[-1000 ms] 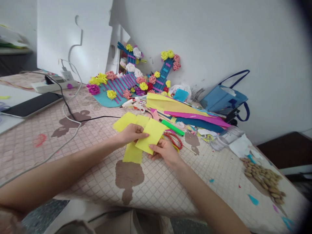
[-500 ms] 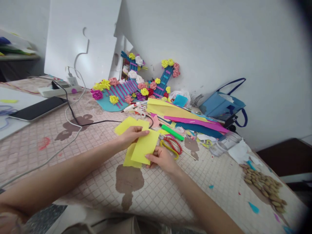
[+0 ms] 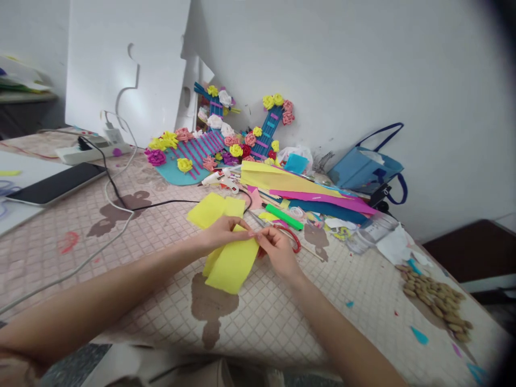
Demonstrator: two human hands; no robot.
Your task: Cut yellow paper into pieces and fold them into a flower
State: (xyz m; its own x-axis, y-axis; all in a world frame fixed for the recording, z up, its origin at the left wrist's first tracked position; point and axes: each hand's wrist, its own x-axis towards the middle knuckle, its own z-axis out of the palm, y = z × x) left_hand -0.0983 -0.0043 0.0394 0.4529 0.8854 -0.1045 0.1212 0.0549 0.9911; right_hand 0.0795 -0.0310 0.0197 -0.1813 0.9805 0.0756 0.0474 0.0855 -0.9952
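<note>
A yellow crepe paper piece [image 3: 235,266] hangs from my two hands, held along its top edge. My left hand [image 3: 229,234] pinches that edge, with a second yellow strip partly hidden behind. At the top right corner, my right hand [image 3: 275,248] has thumb and fingertips pressed together on the paper, close to the left fingertips. More yellow paper [image 3: 209,209] lies flat on the table just beyond my left hand. Red-handled scissors [image 3: 293,239] lie beside my right hand, partly covered by it. A green marker [image 3: 284,217] rests behind them.
Decorated cardboard shapes with paper flowers [image 3: 189,156] stand at the back. Nearby are a hot glue gun [image 3: 220,179], coloured paper sheets [image 3: 290,180] and a blue bag [image 3: 358,169]. Pistachio-like nuts [image 3: 435,301] lie right; a dark tablet [image 3: 56,183] and cables lie left.
My right hand has moved up from the paper's lower right side to its top corner, next to my left fingers. The paper now hangs lower and curves.
</note>
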